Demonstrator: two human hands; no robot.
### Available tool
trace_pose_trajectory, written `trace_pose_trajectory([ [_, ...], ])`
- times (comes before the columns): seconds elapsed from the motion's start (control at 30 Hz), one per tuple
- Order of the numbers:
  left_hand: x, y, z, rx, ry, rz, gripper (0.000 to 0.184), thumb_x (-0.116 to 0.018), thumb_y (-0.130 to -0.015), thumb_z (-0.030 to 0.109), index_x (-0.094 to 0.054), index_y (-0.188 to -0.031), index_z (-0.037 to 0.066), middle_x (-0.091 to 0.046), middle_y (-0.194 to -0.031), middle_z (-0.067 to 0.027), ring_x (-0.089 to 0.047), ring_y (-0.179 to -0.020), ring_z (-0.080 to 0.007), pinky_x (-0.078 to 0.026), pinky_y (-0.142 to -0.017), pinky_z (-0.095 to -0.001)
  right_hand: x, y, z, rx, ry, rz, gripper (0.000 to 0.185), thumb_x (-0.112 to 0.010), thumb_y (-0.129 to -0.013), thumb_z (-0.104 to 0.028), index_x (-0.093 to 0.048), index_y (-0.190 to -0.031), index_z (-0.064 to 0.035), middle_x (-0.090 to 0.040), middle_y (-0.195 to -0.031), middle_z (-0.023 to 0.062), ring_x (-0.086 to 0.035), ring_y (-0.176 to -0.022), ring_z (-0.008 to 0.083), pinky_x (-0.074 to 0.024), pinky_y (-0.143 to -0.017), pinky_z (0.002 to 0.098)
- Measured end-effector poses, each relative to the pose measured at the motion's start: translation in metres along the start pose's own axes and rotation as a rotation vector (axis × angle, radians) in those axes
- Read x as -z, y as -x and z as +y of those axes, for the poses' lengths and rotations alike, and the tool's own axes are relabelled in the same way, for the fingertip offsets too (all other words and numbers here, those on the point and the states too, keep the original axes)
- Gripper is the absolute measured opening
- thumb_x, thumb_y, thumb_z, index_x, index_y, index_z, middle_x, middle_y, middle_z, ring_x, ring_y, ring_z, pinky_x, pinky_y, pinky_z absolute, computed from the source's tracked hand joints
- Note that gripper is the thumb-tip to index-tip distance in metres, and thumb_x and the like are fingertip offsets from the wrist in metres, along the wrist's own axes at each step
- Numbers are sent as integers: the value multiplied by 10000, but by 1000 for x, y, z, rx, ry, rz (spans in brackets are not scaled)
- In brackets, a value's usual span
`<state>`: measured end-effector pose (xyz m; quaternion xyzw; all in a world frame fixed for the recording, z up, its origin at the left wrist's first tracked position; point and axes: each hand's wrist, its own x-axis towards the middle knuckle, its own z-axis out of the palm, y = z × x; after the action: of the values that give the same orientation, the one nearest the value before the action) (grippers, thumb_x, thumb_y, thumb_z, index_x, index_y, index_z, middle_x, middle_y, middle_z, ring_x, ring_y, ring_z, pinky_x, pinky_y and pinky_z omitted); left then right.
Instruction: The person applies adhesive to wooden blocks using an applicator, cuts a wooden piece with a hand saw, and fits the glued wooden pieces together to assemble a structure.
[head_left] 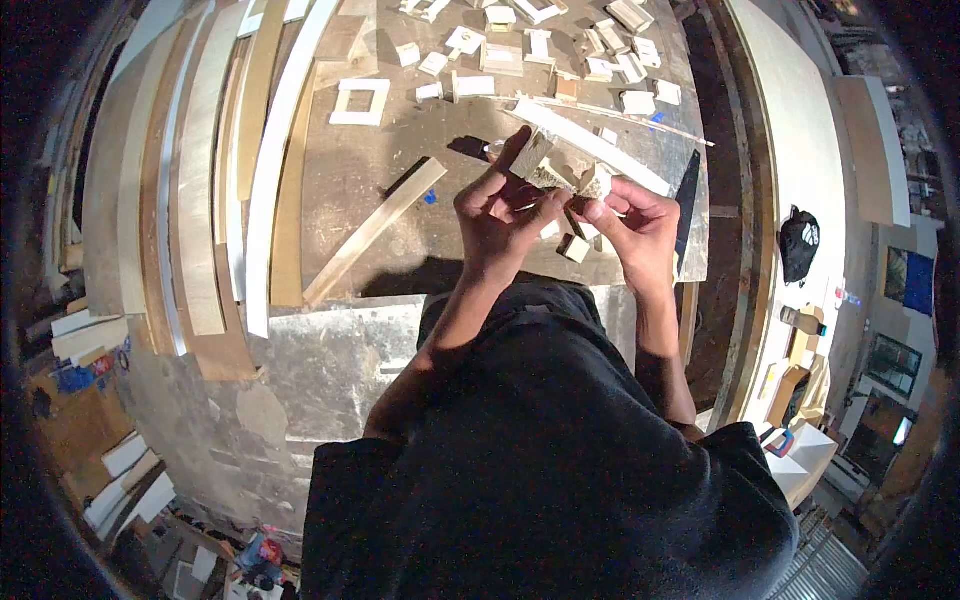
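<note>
Both hands are raised over the near part of the workbench, close together. In my left hand [505,215] is a small wooden piece [537,155] with a rough face, gripped between thumb and fingers. My right hand [640,225] pinches a small wood block [597,182] right beside it. I cannot tell whether the two are joined. Below the fingers lies a small wood offcut [573,248]. A long pale wood strip [610,150] lies behind the hands. To the left, a wood stick [375,230] rests diagonally on the bench.
Several small wooden pieces are scattered over the bench [400,190] at the back, including a square frame [360,102]. Long boards [205,180] lie along the left. A dark saw-like blade [688,205] sits at the right edge. Beyond a gap, another long board [800,150] carries a black item [799,245].
</note>
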<state>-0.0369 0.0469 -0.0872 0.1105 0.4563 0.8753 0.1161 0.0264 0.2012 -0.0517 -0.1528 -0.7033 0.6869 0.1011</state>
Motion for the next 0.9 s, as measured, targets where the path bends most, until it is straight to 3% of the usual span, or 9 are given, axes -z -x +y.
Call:
trace_pose_trajectory([
  [0.3, 3, 4, 4, 23, 21, 12, 740, -755, -832, -49, -396, -1479, -36, -616, -1289, -135, -635, -1111, -182, -554, -946, -320, -1, 5, -4, -22, 19, -6, 338, -795, -805, 34, -698, -1129, 35, -733, -942, 109, -702, -847, 140, -608, -755, 279],
  [0.37, 4, 4, 4, -9, -7, -24, 743, -761, -826, -45, -396, -1474, -46, -615, -1288, -143, -629, -1119, -185, -553, -953, -329, -5, 5, -10, 132, -87, -51, 316, -775, -811, 56, -703, -1118, 33, -697, -1013, 111, -693, -892, 157, -623, -798, 301],
  [0.47, 4, 5, 9, -13, -22, -59, 734, -767, -822, -35, -405, -1461, -63, -616, -1279, -150, -626, -1123, -191, -553, -952, -335, -5, 4, -16, 192, -61, -90, 295, -769, -810, 63, -709, -1099, 45, -657, -1077, 119, -685, -915, 174, -633, -801, 303],
  [0.77, 0, 4, 10, -33, -18, -52, 697, -760, -825, -35, -426, -1435, -81, -629, -1252, -147, -638, -1111, -189, -556, -939, -331, -3, 3, -21, 119, 0, -113, 305, -783, -810, 33, -718, -1109, 40, -658, -1049, 102, -676, -891, 151, -624, -722, 269],
  [0.9, 9, 4, -4, -43, 60, 22, 730, -743, -841, -33, -381, -1475, -59, -633, -1247, -138, -649, -1082, -183, -555, -932, -326, -3, 0, -9, 119, 62, -103, 348, -806, -794, 17, -712, -1128, 44, -679, -1046, 106, -680, -892, 148, -614, -747, 276],
])
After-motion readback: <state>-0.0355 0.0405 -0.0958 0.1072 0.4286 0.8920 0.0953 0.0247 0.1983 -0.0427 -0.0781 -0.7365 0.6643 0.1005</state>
